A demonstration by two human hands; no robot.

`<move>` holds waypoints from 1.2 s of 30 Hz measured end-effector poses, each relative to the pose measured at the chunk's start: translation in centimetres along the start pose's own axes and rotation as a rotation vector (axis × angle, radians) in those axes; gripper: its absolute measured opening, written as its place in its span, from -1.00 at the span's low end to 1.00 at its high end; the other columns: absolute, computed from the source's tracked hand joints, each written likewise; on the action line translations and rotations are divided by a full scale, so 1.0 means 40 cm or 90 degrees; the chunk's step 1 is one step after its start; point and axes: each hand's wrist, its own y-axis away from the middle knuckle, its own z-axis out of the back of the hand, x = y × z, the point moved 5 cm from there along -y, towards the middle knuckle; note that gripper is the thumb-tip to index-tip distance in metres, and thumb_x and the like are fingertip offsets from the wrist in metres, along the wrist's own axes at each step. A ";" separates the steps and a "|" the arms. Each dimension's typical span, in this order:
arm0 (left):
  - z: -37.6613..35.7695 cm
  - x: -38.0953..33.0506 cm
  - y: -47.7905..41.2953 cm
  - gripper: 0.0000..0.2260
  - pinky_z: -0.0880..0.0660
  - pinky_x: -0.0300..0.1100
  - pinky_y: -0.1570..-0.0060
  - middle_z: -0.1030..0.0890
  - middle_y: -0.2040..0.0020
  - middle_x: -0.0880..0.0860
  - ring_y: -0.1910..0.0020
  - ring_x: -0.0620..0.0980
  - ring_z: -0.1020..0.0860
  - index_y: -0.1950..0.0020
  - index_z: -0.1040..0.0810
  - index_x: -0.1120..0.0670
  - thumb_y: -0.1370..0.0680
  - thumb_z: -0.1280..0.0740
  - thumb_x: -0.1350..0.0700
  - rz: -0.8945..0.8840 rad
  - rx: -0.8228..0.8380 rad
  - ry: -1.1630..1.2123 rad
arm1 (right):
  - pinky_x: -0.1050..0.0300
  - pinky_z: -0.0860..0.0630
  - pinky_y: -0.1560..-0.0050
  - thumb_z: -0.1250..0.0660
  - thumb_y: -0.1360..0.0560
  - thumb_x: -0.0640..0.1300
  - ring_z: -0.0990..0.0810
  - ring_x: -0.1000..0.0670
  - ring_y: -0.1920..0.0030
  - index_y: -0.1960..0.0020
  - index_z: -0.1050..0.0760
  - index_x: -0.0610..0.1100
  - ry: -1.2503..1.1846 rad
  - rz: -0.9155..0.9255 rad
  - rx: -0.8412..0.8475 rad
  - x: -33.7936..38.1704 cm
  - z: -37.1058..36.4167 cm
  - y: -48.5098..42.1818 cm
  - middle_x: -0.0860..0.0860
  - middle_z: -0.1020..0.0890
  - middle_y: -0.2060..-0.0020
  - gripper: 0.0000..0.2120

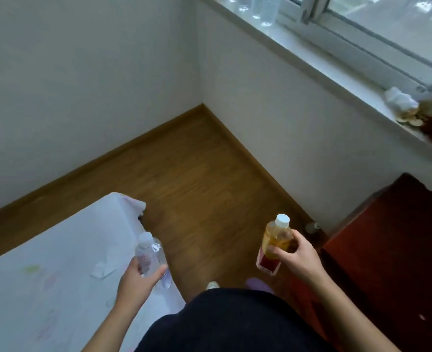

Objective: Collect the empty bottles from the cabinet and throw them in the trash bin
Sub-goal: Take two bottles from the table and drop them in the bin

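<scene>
Above the floor, both hands (136, 280) (300, 260) clasp upright bottles (150, 257) (275, 243).

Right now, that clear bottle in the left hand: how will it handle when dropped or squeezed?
The clear bottle looks thin-walled and empty, so probably very light and apt to crumple under the left hand. Its round body would likely roll if set down sideways. The cap seems on, so probably no drips.

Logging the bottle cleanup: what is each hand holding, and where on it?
Left hand grips clear bottles around the body. Right hand grips a yellowish white-capped bottle around its middle.
</scene>
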 end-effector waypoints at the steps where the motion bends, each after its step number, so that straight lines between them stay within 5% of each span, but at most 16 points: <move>1: 0.007 -0.011 -0.015 -0.46 -0.56 0.06 -0.15 -0.58 -0.15 0.01 -0.20 0.15 -0.58 -0.29 -0.47 -0.01 -0.40 -0.52 -0.16 0.006 -0.001 0.014 | 0.29 -0.43 0.07 -0.56 -0.37 0.04 -0.59 0.10 -0.11 -0.25 -0.51 0.02 0.005 -0.004 0.007 0.015 -0.006 -0.023 0.22 -0.61 0.00 -0.51; 7: 0.044 -0.130 -0.151 -0.45 -0.57 0.04 -0.14 -0.58 -0.22 0.03 -0.24 0.14 -0.56 -0.36 -0.46 0.01 -0.43 -0.53 -0.08 0.026 -0.028 0.081 | 0.26 -0.44 0.08 -0.43 -0.14 0.43 -0.54 0.23 0.02 -0.18 -0.48 0.10 0.049 0.026 0.044 0.162 -0.028 -0.224 0.26 -0.59 0.05 -0.29; 12: 0.083 -0.219 -0.266 -0.42 -0.56 0.03 -0.13 -0.57 -0.32 0.09 -0.28 0.17 -0.55 -0.39 -0.46 0.05 -0.44 -0.51 -0.11 0.081 -0.132 0.132 | 0.28 -0.43 0.09 -0.55 -0.38 0.03 -0.51 0.26 0.04 -0.23 -0.47 0.04 0.080 0.074 0.084 0.331 -0.074 -0.465 0.29 -0.54 0.08 -0.52; 21: 0.169 -0.251 -0.313 -0.50 -0.51 0.00 -0.15 -0.60 -0.23 0.03 -0.24 0.12 -0.56 -0.28 -0.51 0.06 -0.42 -0.53 -0.09 0.255 -0.354 0.302 | 0.36 -0.41 0.12 -0.56 -0.38 0.00 -0.52 0.27 0.01 -0.20 -0.44 0.08 0.145 0.242 0.292 0.768 -0.284 -0.806 0.26 -0.57 0.02 -0.54; 25: 0.220 -0.216 -0.343 -0.56 -0.50 0.05 -0.21 -0.64 -0.14 0.03 -0.19 0.11 -0.58 -0.19 -0.54 0.06 -0.40 -0.56 -0.06 0.318 -0.423 0.368 | 0.19 -0.51 -0.02 -0.55 -0.38 0.03 -0.55 0.19 -0.04 -0.16 -0.42 0.12 0.186 0.295 0.345 0.923 -0.418 -0.899 0.24 -0.58 0.00 -0.55; 36: 0.513 -0.256 -0.722 -0.61 -0.49 -0.05 -0.02 -0.66 0.01 0.02 -0.03 0.08 -0.62 -0.07 -0.56 0.04 -0.37 -0.57 -0.11 0.292 -0.395 0.419 | 0.17 -0.50 0.07 -0.56 -0.37 0.03 -0.59 0.07 -0.04 -0.26 -0.46 -0.02 0.245 0.255 0.277 1.139 -0.664 -1.117 0.14 -0.60 0.02 -0.47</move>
